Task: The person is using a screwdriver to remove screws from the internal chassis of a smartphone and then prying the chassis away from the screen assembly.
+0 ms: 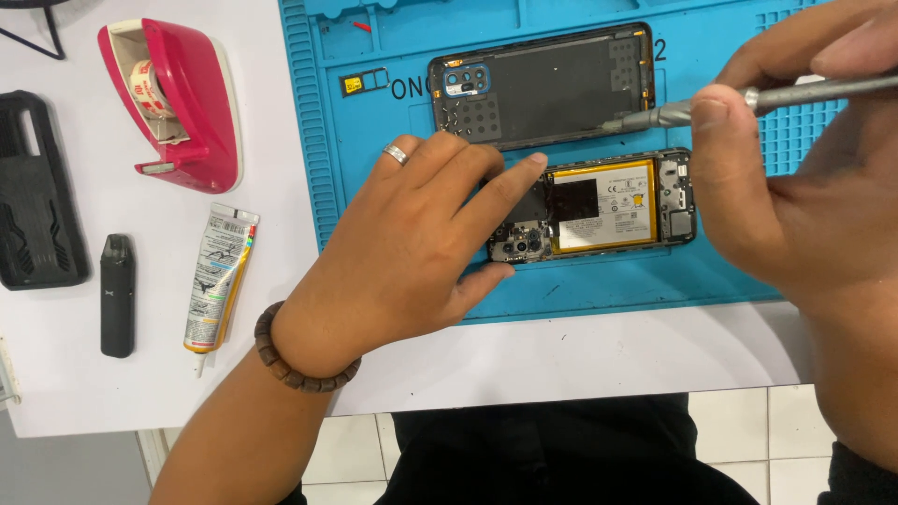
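An opened phone (608,204) with a yellow-edged battery lies on a blue work mat (318,112). My left hand (412,238), wearing a ring and a bead bracelet, rests on the phone's left end by the camera block, index finger stretched over its top edge. My right hand (795,178) grips a metal screwdriver (711,105) whose tip hovers just above the phone's upper right side. The phone's removed back cover (552,89) lies inside-up further back on the mat.
On the white table left of the mat stand a pink tape dispenser (178,98), a glue tube (220,276), a small black device (117,295) and a black phone case (36,192). A SIM tray (367,82) lies on the mat. The table's front edge is close to my body.
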